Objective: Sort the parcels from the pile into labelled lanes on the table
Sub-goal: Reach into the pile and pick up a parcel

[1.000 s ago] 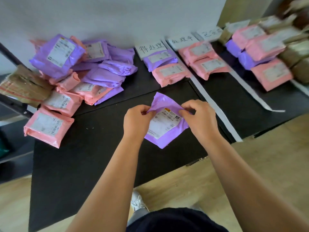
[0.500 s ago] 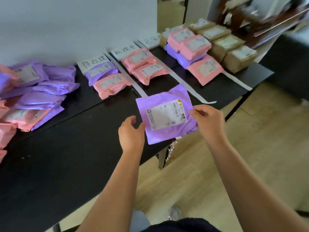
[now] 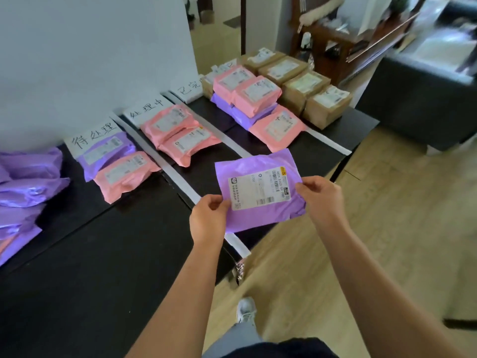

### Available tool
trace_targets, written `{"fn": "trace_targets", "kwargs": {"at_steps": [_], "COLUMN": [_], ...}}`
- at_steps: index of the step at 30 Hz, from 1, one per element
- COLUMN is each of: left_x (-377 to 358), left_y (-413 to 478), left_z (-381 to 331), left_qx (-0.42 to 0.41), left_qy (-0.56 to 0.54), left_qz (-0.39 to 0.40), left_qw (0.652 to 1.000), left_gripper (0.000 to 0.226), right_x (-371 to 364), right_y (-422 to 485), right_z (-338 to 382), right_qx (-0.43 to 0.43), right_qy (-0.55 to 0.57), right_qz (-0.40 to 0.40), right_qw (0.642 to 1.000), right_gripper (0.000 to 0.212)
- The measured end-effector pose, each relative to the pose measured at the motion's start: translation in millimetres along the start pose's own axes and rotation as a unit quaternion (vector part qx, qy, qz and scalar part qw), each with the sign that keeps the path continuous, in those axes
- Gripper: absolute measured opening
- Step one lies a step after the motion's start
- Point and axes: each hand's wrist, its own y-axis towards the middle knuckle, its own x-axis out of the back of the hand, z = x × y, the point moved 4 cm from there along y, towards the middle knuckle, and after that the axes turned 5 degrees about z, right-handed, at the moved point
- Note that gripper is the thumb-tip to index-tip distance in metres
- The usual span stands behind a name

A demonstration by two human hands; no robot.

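Observation:
A flat purple parcel (image 3: 258,171) with a white shipping label is held label-up above the front edge of the black table (image 3: 103,254). My left hand (image 3: 207,219) pinches its lower left edge and my right hand (image 3: 318,196) grips its right edge. The pile of purple and pink parcels (image 3: 25,187) lies at the far left. Three lanes run back to the wall, each headed by a handwritten paper label: the left lane label (image 3: 91,136), the middle lane label (image 3: 145,109), the right lane label (image 3: 188,90).
White tape strips (image 3: 178,182) divide the lanes. The left lane holds a purple and a pink parcel (image 3: 124,174), the middle lane two pink parcels (image 3: 180,136), the right lane pink and purple parcels (image 3: 254,99) plus several brown boxes (image 3: 304,86). Wooden floor and a dark sofa (image 3: 426,94) lie right.
The view has swung right, away from the pile. The purple parcel has been unfolded flat and carried right, toward the lanes; my left hand let go briefly and now pinches its edge again.

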Motion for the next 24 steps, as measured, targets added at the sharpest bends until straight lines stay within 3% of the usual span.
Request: {"fn": "trace_targets", "kwargs": {"at_steps": [6, 10, 17, 24], "left_x": [-27.4, -41.3, -65.5, -115.2], "left_y": [53.3, 80.7, 123.2, 163.8], "left_z": [-44.2, -58.8, -76.0, -97.5], "left_qx": [-0.020, -0.027, -0.014, 0.021], "left_qy": [0.021, 0.028, 0.029, 0.010], "left_qz": [0.041, 0.051, 0.055, 0.017], "left_qw": [0.999, 0.998, 0.998, 1.000], "left_gripper": [0.015, 0.013, 0.011, 0.015], "right_x": [10.4, 11.6, 6.3, 10.1], "right_y": [59.6, 89.6, 152.4, 246.6], "right_z": [21.8, 18.8, 11.6, 11.6], "right_qx": [0.015, -0.004, -0.028, -0.043], "right_qy": [-0.029, -0.035, -0.075, -0.132], "right_qz": [-0.044, -0.068, -0.052, 0.002], "right_qw": [0.999, 0.997, 0.995, 0.990], "right_gripper": [0.022, 0.017, 0.005, 0.011]}}
